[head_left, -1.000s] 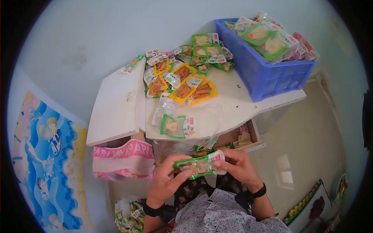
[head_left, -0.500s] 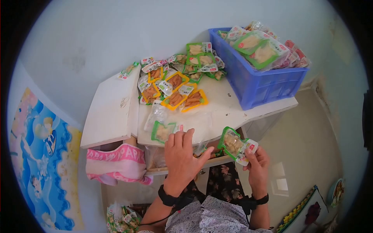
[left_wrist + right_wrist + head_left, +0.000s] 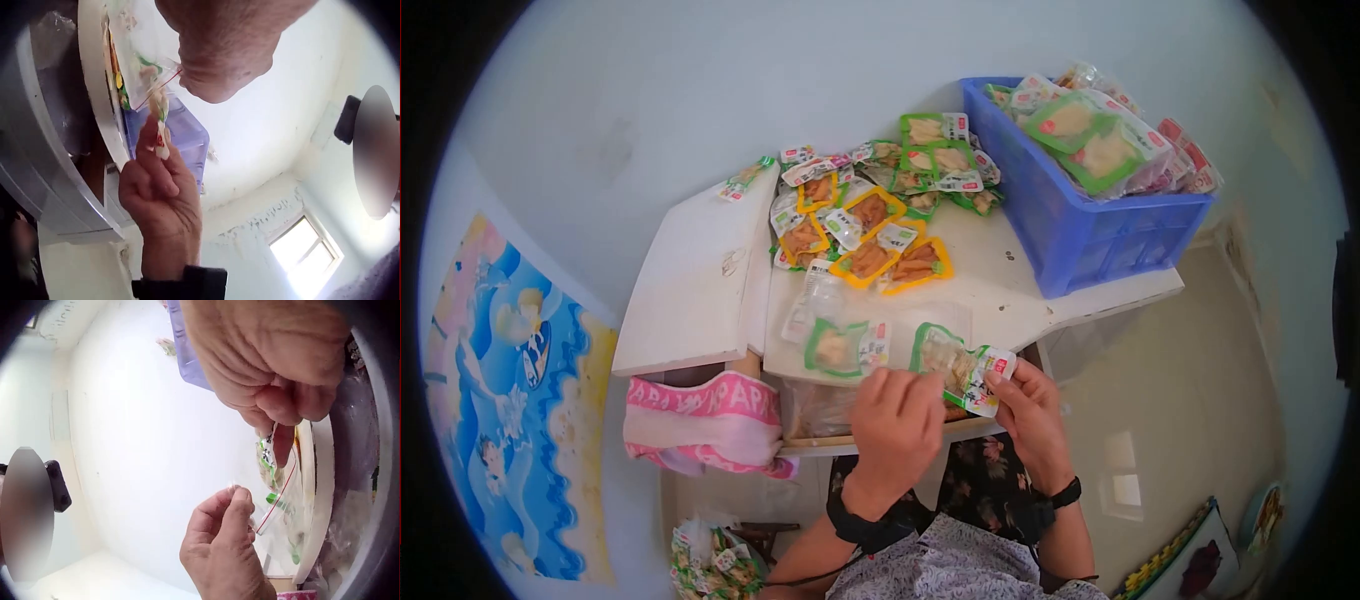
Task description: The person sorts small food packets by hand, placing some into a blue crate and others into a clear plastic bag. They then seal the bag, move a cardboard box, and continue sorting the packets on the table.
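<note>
My right hand [image 3: 1033, 410] pinches a green-framed snack packet [image 3: 983, 378] by its white printed end, with pale food showing through its window. My left hand [image 3: 895, 420] is beside it at the table's front edge, thumb and finger pinching the edge of a clear zip bag [image 3: 289, 515] with a red zip line. In the left wrist view the packet's far end overlaps the bag's mouth, and the right hand's fingers [image 3: 150, 140] stay on the near end. Another green-framed packet [image 3: 835, 347] lies flat at the bag's left part on the table.
Yellow-framed packets [image 3: 865, 258] and green ones [image 3: 935, 160] are heaped at the back of the white table [image 3: 990, 285]. A blue crate [image 3: 1090, 245] full of packets stands at right. Below, a drawer [image 3: 810, 440] is pulled out beside a pink cloth [image 3: 700, 415]; a bag of packets [image 3: 710, 565] sits on the floor.
Both hands held the packet at first. The left hand let go, reached to the zip bag and now pinches its edge. The right hand swung the packet out right, then back left to the bag.
</note>
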Tool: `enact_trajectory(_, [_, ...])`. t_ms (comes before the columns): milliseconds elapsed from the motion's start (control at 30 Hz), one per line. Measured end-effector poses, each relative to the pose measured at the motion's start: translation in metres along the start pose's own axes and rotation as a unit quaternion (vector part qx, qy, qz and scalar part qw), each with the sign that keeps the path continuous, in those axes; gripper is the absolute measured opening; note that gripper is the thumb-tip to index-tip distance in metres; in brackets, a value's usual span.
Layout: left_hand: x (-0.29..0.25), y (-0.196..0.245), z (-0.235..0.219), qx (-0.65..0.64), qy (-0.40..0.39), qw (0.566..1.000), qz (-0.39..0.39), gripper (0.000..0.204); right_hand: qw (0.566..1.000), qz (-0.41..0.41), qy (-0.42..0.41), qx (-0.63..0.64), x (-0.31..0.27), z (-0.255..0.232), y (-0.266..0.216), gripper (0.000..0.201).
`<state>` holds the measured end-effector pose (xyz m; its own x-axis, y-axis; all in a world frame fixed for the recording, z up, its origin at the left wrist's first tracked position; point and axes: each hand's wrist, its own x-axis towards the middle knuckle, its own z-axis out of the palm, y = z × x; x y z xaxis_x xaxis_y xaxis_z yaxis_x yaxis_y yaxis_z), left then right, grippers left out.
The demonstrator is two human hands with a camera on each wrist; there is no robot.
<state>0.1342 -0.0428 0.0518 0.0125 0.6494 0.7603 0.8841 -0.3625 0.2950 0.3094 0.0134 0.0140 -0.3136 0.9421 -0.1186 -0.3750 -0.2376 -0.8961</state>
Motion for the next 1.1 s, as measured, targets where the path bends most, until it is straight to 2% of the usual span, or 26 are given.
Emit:
enact_trajectory(167, [0.002,0.011,0.003,-0.039,-0.013,0.999,0.029,0.021,0.994,-0.001,-0.095,-0.046,0.018,0.013,-0.005,0.014])
enact_trajectory(300, [0.005,0.011,0.005,-0.098,-0.029,0.993,0.057,0.024,0.990,-0.003,-0.086,-0.110,0.032,0.027,-0.012,0.014])
enact_trajectory(400, [0.004,0.006,0.000,-0.123,-0.009,0.991,0.041,0.026,0.986,-0.017,-0.090,-0.137,0.044,0.019,-0.015,0.014])
enact_trajectory(500, [-0.001,-0.009,-0.008,-0.122,0.013,0.992,0.020,0.030,0.988,-0.002,-0.063,-0.141,0.045,0.005,-0.014,0.013])
enact_trajectory(600, [-0.016,-0.032,-0.013,-0.128,0.034,0.990,-0.049,0.043,0.992,-0.016,-0.012,-0.122,0.042,0.006,-0.011,0.012])
enact_trajectory(667, [-0.015,-0.043,-0.023,-0.078,-0.015,0.995,-0.068,0.051,0.994,-0.038,0.013,-0.105,0.042,0.001,-0.001,0.012])
enact_trajectory(767, [-0.017,-0.058,-0.026,-0.043,-0.080,0.992,-0.082,0.058,0.995,-0.022,0.049,-0.082,0.040,0.007,0.000,0.011])
enact_trajectory(900, [-0.029,-0.083,-0.015,0.020,-0.173,0.984,-0.041,0.056,1.000,0.003,0.013,0.018,0.045,0.005,0.013,0.018])
enact_trajectory(967, [-0.030,-0.088,-0.014,0.002,-0.178,0.984,-0.028,0.056,0.999,0.013,-0.003,0.038,0.045,0.011,0.009,0.018])
enact_trajectory(1100, [-0.025,-0.091,-0.013,-0.046,-0.186,0.981,0.018,0.055,1.000,0.026,-0.010,-0.007,0.054,0.002,0.010,0.018])
